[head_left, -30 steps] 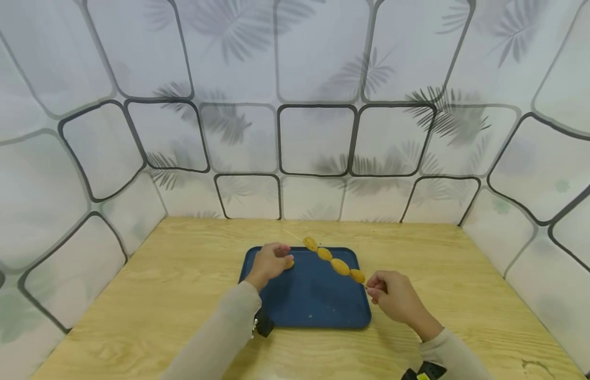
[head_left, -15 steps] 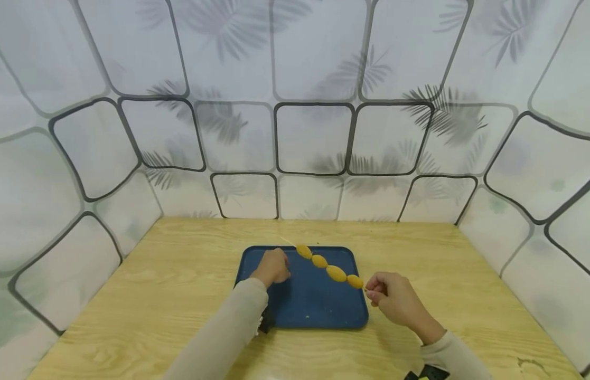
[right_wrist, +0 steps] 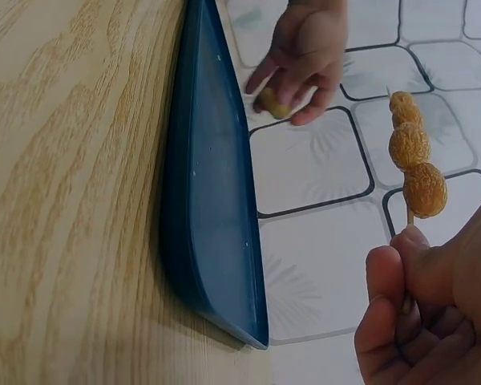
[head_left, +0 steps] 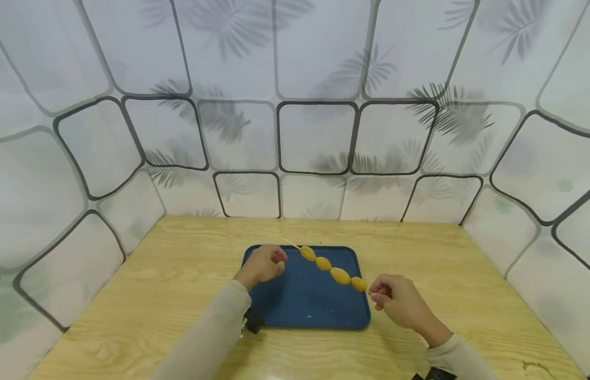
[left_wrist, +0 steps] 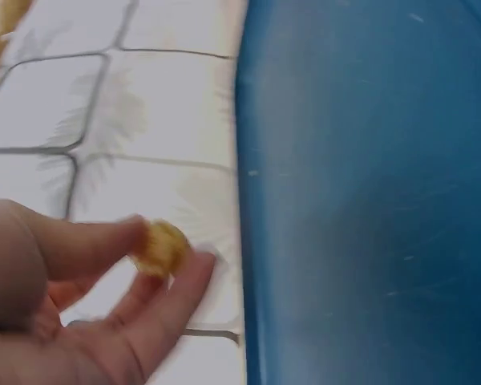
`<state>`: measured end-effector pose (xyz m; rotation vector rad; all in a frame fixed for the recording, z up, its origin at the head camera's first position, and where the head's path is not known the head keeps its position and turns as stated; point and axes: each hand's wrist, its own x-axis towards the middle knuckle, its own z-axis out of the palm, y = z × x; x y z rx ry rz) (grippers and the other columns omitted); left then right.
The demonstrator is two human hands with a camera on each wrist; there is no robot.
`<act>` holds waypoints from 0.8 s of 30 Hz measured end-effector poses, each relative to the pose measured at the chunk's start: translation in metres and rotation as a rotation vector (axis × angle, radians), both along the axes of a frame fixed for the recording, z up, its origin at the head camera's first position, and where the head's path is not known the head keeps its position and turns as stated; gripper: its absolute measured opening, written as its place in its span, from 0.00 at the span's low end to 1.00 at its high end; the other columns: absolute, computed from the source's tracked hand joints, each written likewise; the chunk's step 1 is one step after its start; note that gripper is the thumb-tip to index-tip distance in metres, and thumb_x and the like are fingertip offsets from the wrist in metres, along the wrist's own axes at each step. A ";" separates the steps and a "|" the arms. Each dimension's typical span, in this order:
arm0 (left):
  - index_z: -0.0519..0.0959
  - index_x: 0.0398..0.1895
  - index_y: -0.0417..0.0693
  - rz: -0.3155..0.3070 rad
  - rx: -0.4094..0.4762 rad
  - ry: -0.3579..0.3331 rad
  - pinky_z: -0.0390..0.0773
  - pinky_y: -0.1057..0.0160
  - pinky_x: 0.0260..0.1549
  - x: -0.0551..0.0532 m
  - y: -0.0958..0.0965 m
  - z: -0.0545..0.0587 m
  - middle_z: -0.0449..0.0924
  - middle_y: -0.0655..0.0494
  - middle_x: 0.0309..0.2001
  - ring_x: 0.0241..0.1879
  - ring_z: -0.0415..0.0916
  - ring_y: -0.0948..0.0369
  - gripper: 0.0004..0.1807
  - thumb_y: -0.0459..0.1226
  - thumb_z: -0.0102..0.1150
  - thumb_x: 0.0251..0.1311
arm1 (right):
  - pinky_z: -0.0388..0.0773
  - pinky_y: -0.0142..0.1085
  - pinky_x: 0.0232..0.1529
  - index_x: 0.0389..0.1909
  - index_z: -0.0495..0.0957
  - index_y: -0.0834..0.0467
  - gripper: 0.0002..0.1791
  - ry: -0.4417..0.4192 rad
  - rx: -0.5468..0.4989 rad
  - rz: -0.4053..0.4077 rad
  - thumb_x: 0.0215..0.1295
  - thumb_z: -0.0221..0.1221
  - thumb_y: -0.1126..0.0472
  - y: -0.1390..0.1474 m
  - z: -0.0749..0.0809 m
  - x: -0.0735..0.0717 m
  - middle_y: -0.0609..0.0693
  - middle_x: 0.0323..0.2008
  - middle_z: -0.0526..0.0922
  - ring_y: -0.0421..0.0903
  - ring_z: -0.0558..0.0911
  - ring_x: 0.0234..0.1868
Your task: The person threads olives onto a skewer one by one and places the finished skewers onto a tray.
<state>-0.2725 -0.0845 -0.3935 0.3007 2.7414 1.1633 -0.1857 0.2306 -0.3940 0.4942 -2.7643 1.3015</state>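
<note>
My right hand (head_left: 400,302) pinches the lower end of a thin wooden skewer (head_left: 291,243) at the tray's right side. Several golden, wrinkled oval balls (head_left: 339,275) are threaded along it, looking like fried food. The skewer slants up and left, its bare tip beyond the last ball. Across from it, my left hand (head_left: 263,264) is over the tray's far left part. In the left wrist view, its thumb and fingertips pinch one loose golden ball (left_wrist: 164,249). That ball is held above the blue tray (head_left: 314,298), apart from the skewer tip.
The tray has a low raised rim and lies on a light wood table (head_left: 180,274). A pale curtain (head_left: 318,137) with dark grid lines and leaf prints rises behind the table and along both sides.
Half a second ago my left hand was turned down over the tray, its fingers hidden. It has since shifted left and turned, showing the pinched ball. My right hand and the skewer have barely moved.
</note>
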 end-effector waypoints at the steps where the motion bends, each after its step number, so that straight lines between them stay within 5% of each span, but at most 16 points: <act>1: 0.79 0.45 0.41 -0.006 0.103 -0.011 0.79 0.56 0.34 0.001 -0.003 0.001 0.77 0.48 0.44 0.37 0.77 0.54 0.09 0.27 0.59 0.62 | 0.77 0.33 0.22 0.30 0.79 0.64 0.05 0.000 -0.001 0.002 0.61 0.60 0.76 0.001 0.000 0.000 0.51 0.21 0.79 0.48 0.79 0.21; 5: 0.74 0.54 0.32 -0.020 0.470 -0.061 0.81 0.56 0.42 0.003 -0.010 0.008 0.73 0.37 0.51 0.46 0.79 0.46 0.14 0.22 0.50 0.67 | 0.77 0.34 0.22 0.31 0.78 0.66 0.04 -0.005 -0.015 0.006 0.62 0.59 0.76 0.004 -0.002 -0.001 0.52 0.23 0.79 0.47 0.79 0.22; 9: 0.70 0.58 0.29 -0.013 0.730 -0.126 0.80 0.57 0.47 0.009 -0.016 0.015 0.69 0.30 0.56 0.53 0.74 0.39 0.17 0.20 0.45 0.68 | 0.78 0.33 0.22 0.31 0.78 0.66 0.04 -0.020 -0.028 0.025 0.62 0.59 0.75 0.006 -0.005 -0.001 0.51 0.23 0.79 0.47 0.80 0.22; 16: 0.66 0.60 0.30 -0.041 1.041 -0.185 0.78 0.61 0.49 0.016 -0.023 0.026 0.70 0.46 0.49 0.45 0.77 0.59 0.18 0.20 0.45 0.68 | 0.78 0.33 0.21 0.30 0.78 0.65 0.04 0.009 -0.049 0.090 0.61 0.60 0.76 0.007 -0.003 0.003 0.51 0.22 0.78 0.45 0.79 0.21; 24: 0.77 0.52 0.39 -0.098 1.239 -0.230 0.76 0.59 0.52 0.023 -0.024 0.032 0.76 0.48 0.49 0.50 0.78 0.57 0.15 0.21 0.43 0.69 | 0.77 0.33 0.21 0.30 0.78 0.63 0.05 0.025 -0.040 0.090 0.61 0.60 0.75 0.011 -0.003 0.007 0.49 0.22 0.78 0.43 0.79 0.21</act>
